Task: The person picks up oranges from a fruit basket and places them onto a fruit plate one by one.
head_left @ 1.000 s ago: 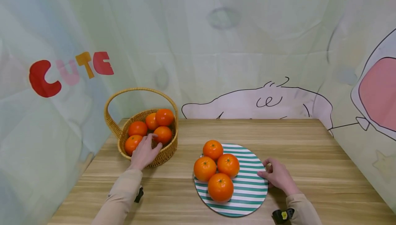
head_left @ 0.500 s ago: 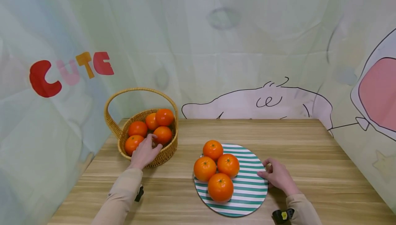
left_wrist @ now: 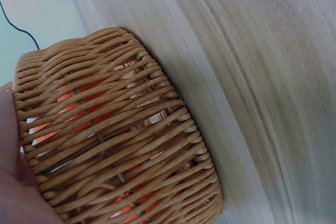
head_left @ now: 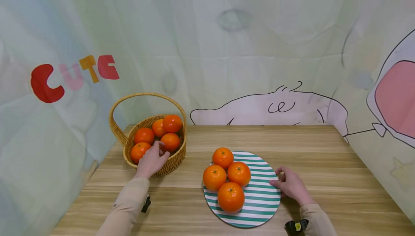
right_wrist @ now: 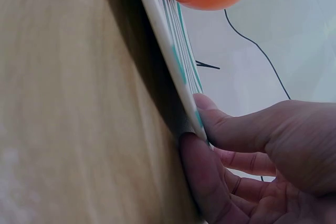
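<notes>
On the right, a flat round plate (head_left: 259,201) with green and white stripes carries several oranges (head_left: 231,197) grouped on its left side. My right hand (head_left: 291,185) pinches the plate's right edge; in the right wrist view the thumb (right_wrist: 236,129) lies on top and a finger (right_wrist: 202,174) is underneath. A wicker basket (head_left: 173,162) at the back left holds several more oranges (head_left: 140,152). Over its near rim reaches my left hand (head_left: 150,162), fingers bent inside between the oranges. Its fingertips are partly hidden, and I cannot tell whether they grip anything.
The basket's tall hoop handle (head_left: 147,93) arches above its oranges. A wooden table (head_left: 181,207) carries everything, with bare wood between basket and plate. Printed curtains (head_left: 214,59) hang along the back and both sides.
</notes>
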`<state>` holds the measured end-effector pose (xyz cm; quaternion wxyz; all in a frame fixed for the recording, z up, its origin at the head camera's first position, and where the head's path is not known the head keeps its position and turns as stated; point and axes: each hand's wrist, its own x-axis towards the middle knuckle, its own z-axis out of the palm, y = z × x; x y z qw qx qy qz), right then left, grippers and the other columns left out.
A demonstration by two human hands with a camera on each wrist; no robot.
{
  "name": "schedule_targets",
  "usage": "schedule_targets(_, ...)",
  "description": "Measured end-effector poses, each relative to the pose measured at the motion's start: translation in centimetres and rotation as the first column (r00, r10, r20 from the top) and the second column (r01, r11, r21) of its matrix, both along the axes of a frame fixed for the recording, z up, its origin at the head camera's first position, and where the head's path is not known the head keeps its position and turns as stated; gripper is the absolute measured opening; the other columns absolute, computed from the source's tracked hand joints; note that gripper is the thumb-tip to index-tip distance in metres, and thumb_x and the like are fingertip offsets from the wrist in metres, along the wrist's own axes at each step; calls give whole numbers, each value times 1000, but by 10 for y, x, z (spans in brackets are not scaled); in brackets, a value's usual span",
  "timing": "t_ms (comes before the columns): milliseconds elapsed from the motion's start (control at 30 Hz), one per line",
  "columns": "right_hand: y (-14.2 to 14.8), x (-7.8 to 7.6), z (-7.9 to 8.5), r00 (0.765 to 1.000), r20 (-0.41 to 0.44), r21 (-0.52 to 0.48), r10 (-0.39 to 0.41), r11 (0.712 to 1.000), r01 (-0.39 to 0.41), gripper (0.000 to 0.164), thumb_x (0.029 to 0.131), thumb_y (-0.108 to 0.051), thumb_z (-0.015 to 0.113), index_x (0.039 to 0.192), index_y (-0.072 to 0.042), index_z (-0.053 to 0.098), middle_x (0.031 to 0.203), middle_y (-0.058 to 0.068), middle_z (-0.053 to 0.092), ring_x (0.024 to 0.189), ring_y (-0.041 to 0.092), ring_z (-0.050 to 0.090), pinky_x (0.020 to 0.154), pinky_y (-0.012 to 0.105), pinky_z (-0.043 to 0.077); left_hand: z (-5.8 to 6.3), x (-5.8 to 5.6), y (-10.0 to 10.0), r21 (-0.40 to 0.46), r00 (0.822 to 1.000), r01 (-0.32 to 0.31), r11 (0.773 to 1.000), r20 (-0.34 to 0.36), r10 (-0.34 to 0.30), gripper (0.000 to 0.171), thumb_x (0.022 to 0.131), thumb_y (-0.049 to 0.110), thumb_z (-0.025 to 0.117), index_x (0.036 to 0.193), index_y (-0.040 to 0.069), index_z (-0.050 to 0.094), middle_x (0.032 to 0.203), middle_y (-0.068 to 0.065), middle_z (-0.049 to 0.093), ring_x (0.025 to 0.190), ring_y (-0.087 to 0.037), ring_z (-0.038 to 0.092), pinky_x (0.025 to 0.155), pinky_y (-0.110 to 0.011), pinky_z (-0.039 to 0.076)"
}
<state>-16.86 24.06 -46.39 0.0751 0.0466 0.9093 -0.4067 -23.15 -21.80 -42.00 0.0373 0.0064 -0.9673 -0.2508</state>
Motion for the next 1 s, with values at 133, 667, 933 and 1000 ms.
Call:
schedule_targets(133,0,0,0,1000,-6,2,0,1000,0,36,90,-11,75,117,3,56,78,9,56,59,18,57,53,31,55,0,0,0,-1,1000,-2,1000,-9,2,44,97,34,52,132,8,49,113,-15,69,98,-35,67,82,-56,51)
schedule_targets(667,1,-1,-2,1000,-5,-1,-4,1000,4,36,90,-13,75,117,2,56,78,9,56,60,18,57,53,31,55,0,1,0,-7,999,0,1000,-32,0,41,97,31,52,130,8,54,104,-11,69,88,-28,65,74,-49,52)
schedule_targets(933,1,0,-2,1000,-8,0,-1,1000,1,36,90,-13,75,117,2,56,77,9,55,60,18,57,53,31,55,-2,0,0,-1,999,-2,1000,-40,2,40,96,31,53,129,8,55,103,-10,69,87,-27,65,74,-48,52)
schedule_targets(1000,1,0,-2,1000,-8,2,-2,1000,2,36,90,-13,75,117,2,56,77,9,56,59,18,57,53,31,55,-2,0,0,0,999,-3,1000,-42,3,39,96,31,53,128,8,55,102,-10,69,86,-27,65,74,-48,52)
